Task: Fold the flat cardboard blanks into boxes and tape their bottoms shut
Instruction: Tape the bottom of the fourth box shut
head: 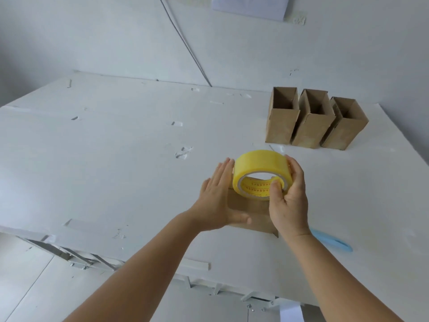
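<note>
One cardboard box (249, 214) sat on the tabletop (116, 159) near its front edge, mostly hidden behind the two hands, with only a brown face and a lower corner visible. One roll of yellow tape (260, 168) was held just above the box. The right hand (289, 201) gripped the roll, fingers (293, 168) curled over the outer rim and thumb hooked into the core. The left hand (216, 201) lay flat against the box's left side, its fingers straight and pressed together with tips touching the roll's left edge, and the thumb extended across the box's front face. Three finished boxes (311, 119) stood upright in a row at the far right of the tabletop, tops open, sides touching or nearly so, well apart from the work area. One light blue object (334, 242) lay on the tabletop just right of the right wrist; what it was could not be told. The left and centre of the tabletop were open. The white surface was marked with dents, gouges and tape scraps. Metal brackets (76, 256) showed beneath the front edge. A white wall (92, 38) rose behind, with one dark cable (185, 43) running diagonally across it and one sheet of paper (250, 6) fixed at the top.
</note>
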